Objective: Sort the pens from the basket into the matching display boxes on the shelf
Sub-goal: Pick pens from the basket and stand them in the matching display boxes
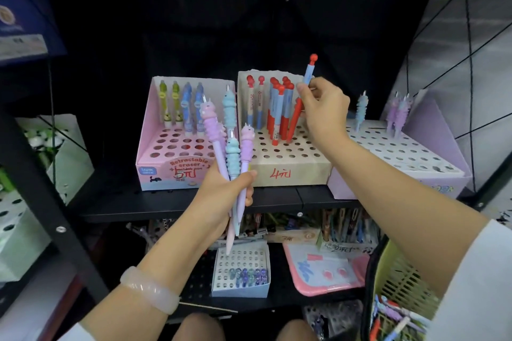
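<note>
Pink display box (155, 158), left end of the shelf (194, 202): front panel printed "Retractable eraser +", with a further printed line below, partly covered by red handwriting and not legible. Red handwritten price over it reads "5元". Small blue label at the box's lower left corner, text too small to read.

Beige display box (291, 171), middle of the shelf: red handwritten "4元" on the front face.

Purple display box (388, 188), right end of the shelf: coloured print on the front, blurred.

Lower shelf: packaging with a handwritten "2", the rest unclear.
</note>
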`<state>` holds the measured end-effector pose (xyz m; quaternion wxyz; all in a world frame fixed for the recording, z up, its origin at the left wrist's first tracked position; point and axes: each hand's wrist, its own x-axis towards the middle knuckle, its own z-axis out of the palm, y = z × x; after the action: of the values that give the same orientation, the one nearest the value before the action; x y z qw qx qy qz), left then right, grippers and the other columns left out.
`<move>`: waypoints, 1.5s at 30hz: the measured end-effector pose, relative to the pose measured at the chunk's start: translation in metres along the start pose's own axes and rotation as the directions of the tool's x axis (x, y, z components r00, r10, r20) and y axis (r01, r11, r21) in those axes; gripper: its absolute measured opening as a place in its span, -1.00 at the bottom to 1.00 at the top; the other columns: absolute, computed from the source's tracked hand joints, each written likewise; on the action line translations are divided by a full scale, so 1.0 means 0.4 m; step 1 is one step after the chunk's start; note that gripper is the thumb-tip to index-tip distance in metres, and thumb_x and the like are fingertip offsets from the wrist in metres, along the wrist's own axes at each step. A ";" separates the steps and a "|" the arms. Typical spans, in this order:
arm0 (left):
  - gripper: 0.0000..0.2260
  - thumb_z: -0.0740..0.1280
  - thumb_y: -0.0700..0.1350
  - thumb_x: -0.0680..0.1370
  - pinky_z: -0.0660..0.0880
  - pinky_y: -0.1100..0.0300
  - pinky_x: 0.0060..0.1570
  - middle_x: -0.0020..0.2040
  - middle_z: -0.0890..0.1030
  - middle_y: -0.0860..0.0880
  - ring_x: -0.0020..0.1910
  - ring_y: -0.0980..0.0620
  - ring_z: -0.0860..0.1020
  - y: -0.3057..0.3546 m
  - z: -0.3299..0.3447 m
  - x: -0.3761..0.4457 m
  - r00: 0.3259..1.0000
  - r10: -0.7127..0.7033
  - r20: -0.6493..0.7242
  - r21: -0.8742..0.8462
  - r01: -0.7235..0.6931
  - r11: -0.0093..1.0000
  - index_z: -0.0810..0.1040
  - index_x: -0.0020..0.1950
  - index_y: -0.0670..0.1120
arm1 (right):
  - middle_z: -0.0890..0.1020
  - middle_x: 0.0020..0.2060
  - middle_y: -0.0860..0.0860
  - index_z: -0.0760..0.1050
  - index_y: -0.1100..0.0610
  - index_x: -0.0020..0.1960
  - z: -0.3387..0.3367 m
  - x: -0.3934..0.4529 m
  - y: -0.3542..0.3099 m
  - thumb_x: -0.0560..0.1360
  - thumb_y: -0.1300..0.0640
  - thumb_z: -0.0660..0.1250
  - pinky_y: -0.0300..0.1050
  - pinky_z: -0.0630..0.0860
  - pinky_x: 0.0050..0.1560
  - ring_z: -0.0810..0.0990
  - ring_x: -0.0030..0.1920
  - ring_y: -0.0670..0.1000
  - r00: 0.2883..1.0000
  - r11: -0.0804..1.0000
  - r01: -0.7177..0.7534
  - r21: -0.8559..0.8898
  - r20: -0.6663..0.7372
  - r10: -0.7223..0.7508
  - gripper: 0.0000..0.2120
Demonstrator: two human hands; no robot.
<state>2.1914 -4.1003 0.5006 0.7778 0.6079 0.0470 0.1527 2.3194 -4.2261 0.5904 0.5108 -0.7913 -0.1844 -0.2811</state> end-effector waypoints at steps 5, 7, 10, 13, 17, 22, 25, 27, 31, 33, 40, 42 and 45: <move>-0.93 0.32 -0.27 0.52 0.41 0.27 -0.47 -0.49 0.45 0.07 -0.50 0.11 0.41 -0.003 0.007 0.002 1.000 0.001 0.020 -0.003 -0.001 1.000 0.45 -0.10 -0.14 | 0.55 -0.35 -0.06 0.55 0.14 -0.07 0.002 0.007 -0.013 0.54 0.01 0.27 -0.06 0.55 -0.13 0.57 -0.29 -0.06 0.997 0.996 0.068 -0.058 0.036 -0.066 -0.80; -0.93 0.33 -0.24 0.51 0.41 0.25 -0.45 -0.49 0.46 0.07 -0.49 0.11 0.42 -0.003 0.006 0.001 1.000 0.010 0.028 0.020 -0.010 1.000 0.46 -0.11 -0.13 | 0.54 -0.38 -0.06 0.53 0.12 -0.13 0.002 0.007 -0.005 0.54 0.02 0.28 -0.07 0.55 -0.12 0.57 -0.30 -0.05 0.998 0.997 0.056 -0.052 0.029 -0.055 -0.82; -0.92 0.34 -0.23 0.51 0.42 0.27 -0.46 -0.48 0.46 0.07 -0.49 0.11 0.43 -0.002 0.007 0.000 1.000 0.014 0.028 0.010 -0.014 1.000 0.45 -0.11 -0.13 | 0.51 -0.43 -0.01 0.43 0.11 -0.26 0.004 -0.009 0.022 0.55 0.05 0.26 -0.05 0.39 0.17 0.53 -0.36 -0.01 0.991 0.983 0.066 -0.172 0.126 -0.044 -0.77; -0.92 0.35 -0.20 0.51 0.43 0.27 -0.44 -0.46 0.47 0.06 -0.48 0.11 0.45 0.001 0.008 0.001 0.999 0.022 0.029 0.011 -0.022 1.000 0.46 -0.09 -0.14 | 0.54 -0.41 0.03 0.42 0.12 -0.24 0.012 -0.037 0.038 0.57 0.07 0.24 -0.12 0.35 0.07 0.60 -0.32 0.04 0.955 0.955 0.108 -0.276 0.294 -0.023 -0.77; -0.91 0.35 -0.15 0.51 0.44 0.21 -0.40 -0.37 0.50 0.00 -0.44 0.11 0.47 0.006 0.015 0.000 0.999 0.027 0.040 0.048 -0.029 0.998 0.48 -0.07 -0.14 | 0.58 -0.38 0.08 0.48 0.19 -0.24 -0.004 -0.036 0.032 0.56 0.03 0.25 -0.10 0.45 0.13 0.60 -0.30 0.06 0.937 0.951 0.070 -0.300 0.346 0.040 -0.72; -0.92 0.31 -0.08 0.53 0.46 0.18 -0.33 -0.35 0.53 0.06 -0.41 0.14 0.49 0.021 0.051 0.002 0.995 0.068 0.079 0.112 -0.077 0.991 0.49 -0.05 -0.06 | 0.60 -0.30 -0.06 0.55 0.14 -0.07 -0.065 -0.073 -0.001 0.54 -0.03 0.26 -0.29 0.55 -0.18 0.57 -0.30 -0.10 0.925 0.994 -0.100 0.036 0.371 0.080 -0.76; -0.93 0.26 -0.09 0.56 0.49 0.25 -0.37 -0.42 0.52 0.16 -0.43 0.17 0.49 0.028 0.099 0.005 0.989 0.097 0.109 0.116 -0.110 0.987 0.48 0.02 -0.04 | 0.63 -0.25 -0.12 0.60 0.04 -0.07 -0.100 -0.105 -0.002 0.54 -0.02 0.25 -0.38 0.50 -0.30 0.55 -0.29 -0.19 0.742 0.936 -0.300 0.186 0.662 0.106 -0.80; -0.93 0.24 -0.10 0.57 0.50 0.24 -0.39 -0.44 0.51 0.16 -0.44 0.17 0.48 0.027 0.137 0.006 0.988 0.099 0.120 0.107 -0.112 0.988 0.49 0.03 -0.03 | 0.62 -0.29 -0.12 0.61 0.06 -0.08 -0.125 -0.107 0.012 0.54 0.07 0.28 -0.36 0.49 -0.27 0.55 -0.27 -0.18 0.734 0.897 -0.352 0.267 0.674 0.088 -0.86; -0.93 0.23 -0.07 0.58 0.47 0.26 -0.44 -0.48 0.48 0.12 -0.48 0.15 0.47 0.033 0.214 0.014 0.984 0.064 0.163 0.118 -0.084 0.989 0.47 -0.03 -0.03 | 0.59 -0.30 -0.05 0.58 0.12 -0.12 -0.183 -0.083 0.054 0.53 0.13 0.30 -0.30 0.50 -0.27 0.54 -0.26 -0.12 0.788 0.859 -0.387 0.335 0.604 0.119 -0.89; -0.93 0.22 -0.06 0.58 0.45 0.27 -0.46 -0.48 0.48 0.12 -0.49 0.14 0.45 0.042 0.255 0.026 0.980 0.075 0.186 0.131 -0.100 0.986 0.46 -0.01 -0.03 | 0.63 -0.31 -0.05 0.55 0.13 -0.11 -0.218 -0.062 0.074 0.55 0.15 0.26 -0.32 0.53 -0.26 0.59 -0.28 -0.13 0.794 0.821 -0.425 0.380 0.592 0.137 -0.87; -0.86 0.22 -0.09 0.60 0.44 0.22 -0.43 -0.28 0.45 -0.04 -0.43 0.08 0.42 0.062 0.391 0.081 0.970 0.026 0.244 0.132 -0.059 0.989 0.39 0.12 -0.09 | 0.62 -0.26 -0.05 0.53 0.16 -0.03 -0.354 0.055 0.121 0.56 0.21 0.24 -0.36 0.52 -0.21 0.59 -0.28 -0.17 0.889 0.782 -0.406 0.473 0.403 0.218 -0.90; -0.86 0.23 -0.08 0.59 0.44 0.25 -0.46 -0.24 0.49 -0.04 -0.44 0.11 0.43 0.061 0.415 0.094 0.976 0.027 0.214 0.174 -0.065 0.983 0.37 0.11 -0.07 | 0.63 -0.24 -0.05 0.55 0.11 -0.08 -0.406 0.098 0.142 0.56 0.21 0.24 -0.32 0.55 -0.12 0.59 -0.21 -0.12 0.932 0.807 -0.352 0.474 0.253 0.259 -0.88; -0.91 0.24 -0.05 0.58 0.43 0.28 -0.47 -0.21 0.52 -0.03 -0.46 0.16 0.43 0.050 0.429 0.107 0.979 0.061 0.196 0.260 -0.112 0.959 0.36 0.05 0.03 | 0.61 -0.15 -0.01 0.52 0.12 -0.01 -0.470 0.155 0.193 0.56 0.15 0.24 -0.15 0.56 0.02 0.60 -0.09 -0.01 0.985 0.976 -0.174 0.133 0.014 0.174 -0.90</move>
<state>2.2726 -4.2434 0.5685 0.6811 0.7213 -0.0322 0.1216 2.3638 -4.4290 0.6353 0.5850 -0.7687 -0.1335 -0.2214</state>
